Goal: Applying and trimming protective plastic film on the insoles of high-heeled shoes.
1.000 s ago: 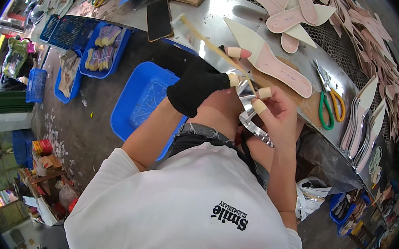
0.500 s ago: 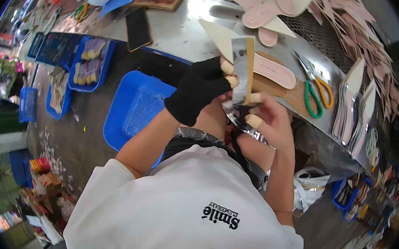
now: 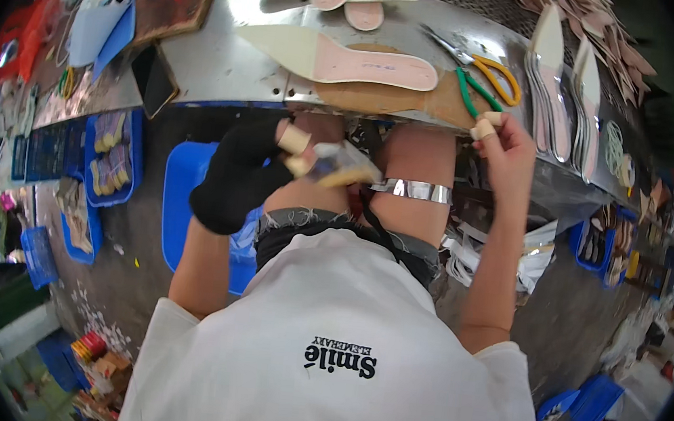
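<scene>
Finger and thumb of the black-gloved left hand are clamped on one end of a strip, above the lap at the near edge of the bench. The bare right hand, fingertips wrapped, has thumb and finger close together beside the green handle of the scissors; whether it grips anything, I cannot tell.

Work on the strip seems under way, not finished: it is in hand, apart from the pink-and-white insole lying flat on the bench. Two insole stacks at right may be done pieces; how many remain is unclear.

The strip looks pale grey with a tan edge, blurred. A shiny silver band crosses the right thigh; any join is unclear.
</scene>
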Demonstrator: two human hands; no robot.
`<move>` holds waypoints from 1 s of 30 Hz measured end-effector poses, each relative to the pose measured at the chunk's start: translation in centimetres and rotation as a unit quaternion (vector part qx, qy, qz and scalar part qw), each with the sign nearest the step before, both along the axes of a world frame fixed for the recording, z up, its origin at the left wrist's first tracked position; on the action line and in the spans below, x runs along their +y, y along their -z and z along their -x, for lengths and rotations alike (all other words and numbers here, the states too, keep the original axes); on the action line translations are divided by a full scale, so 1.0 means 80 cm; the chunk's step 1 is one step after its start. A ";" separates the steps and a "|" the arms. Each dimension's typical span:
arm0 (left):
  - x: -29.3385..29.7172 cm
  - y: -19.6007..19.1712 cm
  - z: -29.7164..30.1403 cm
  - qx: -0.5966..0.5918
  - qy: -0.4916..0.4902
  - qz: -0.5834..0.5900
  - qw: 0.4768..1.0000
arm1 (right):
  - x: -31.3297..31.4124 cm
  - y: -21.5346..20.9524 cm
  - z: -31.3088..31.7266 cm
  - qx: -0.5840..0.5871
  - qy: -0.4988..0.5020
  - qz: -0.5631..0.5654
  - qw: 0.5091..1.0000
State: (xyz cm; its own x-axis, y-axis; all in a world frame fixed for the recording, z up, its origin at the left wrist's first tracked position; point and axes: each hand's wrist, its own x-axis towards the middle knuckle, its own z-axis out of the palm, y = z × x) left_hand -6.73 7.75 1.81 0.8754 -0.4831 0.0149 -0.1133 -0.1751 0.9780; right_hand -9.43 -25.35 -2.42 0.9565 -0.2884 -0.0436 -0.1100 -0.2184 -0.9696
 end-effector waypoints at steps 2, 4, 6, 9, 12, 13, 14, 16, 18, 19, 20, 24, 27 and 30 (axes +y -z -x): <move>0.025 -0.012 -0.004 -0.059 0.108 -0.044 0.991 | -0.058 0.012 0.009 0.057 -0.006 0.032 0.998; 0.056 0.014 -0.003 -0.042 0.042 -0.044 0.997 | -0.086 0.058 0.033 0.164 -0.205 0.183 0.947; 0.071 0.028 -0.010 -0.064 -0.004 -0.054 0.996 | -0.073 0.126 0.069 0.123 -0.144 0.179 0.965; 0.069 0.034 -0.024 -0.223 -0.148 -0.282 0.921 | -0.069 0.190 0.100 0.095 -0.090 0.095 0.987; 0.033 0.030 -0.014 -0.149 -0.128 -0.189 0.962 | -0.073 0.186 0.109 0.182 -0.115 0.044 0.976; 0.018 0.042 -0.007 -0.146 -0.088 -0.155 0.973 | -0.071 0.164 0.105 0.238 -0.159 0.075 0.955; -0.011 0.048 0.004 -0.070 -0.041 -0.108 0.991 | -0.063 0.147 0.103 0.212 -0.174 0.011 0.962; -0.077 0.042 0.018 -0.145 0.110 -0.088 0.979 | -0.033 0.092 0.084 0.167 -0.184 -0.058 0.967; -0.122 0.095 0.027 -0.250 0.152 -0.067 0.954 | 0.005 0.024 0.062 0.117 -0.197 -0.125 0.965; -0.139 0.074 0.028 -0.146 0.185 -0.168 0.957 | 0.021 -0.008 0.054 0.118 -0.181 -0.154 0.964; -0.137 0.083 0.026 -0.034 0.167 -0.092 0.981 | 0.028 -0.033 0.047 0.117 -0.170 -0.181 0.962; -0.053 0.042 -0.025 0.141 0.046 0.001 0.989 | -0.038 -0.052 0.058 0.151 -0.258 -0.148 0.943; 0.052 0.058 -0.060 0.088 -0.039 0.012 0.995 | -0.105 -0.039 0.080 0.145 -0.176 -0.121 0.966; 0.156 0.100 -0.076 0.142 -0.079 0.045 0.986 | -0.176 -0.032 0.107 0.061 -0.137 -0.186 0.971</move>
State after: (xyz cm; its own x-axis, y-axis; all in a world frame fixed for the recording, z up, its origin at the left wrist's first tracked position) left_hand -0.67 20.23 -6.21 0.9145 -0.3490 -0.2049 0.1889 -0.0797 0.9788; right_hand -18.03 -39.44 0.14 0.9764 0.0342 -0.2133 -0.2158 0.1064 -0.9706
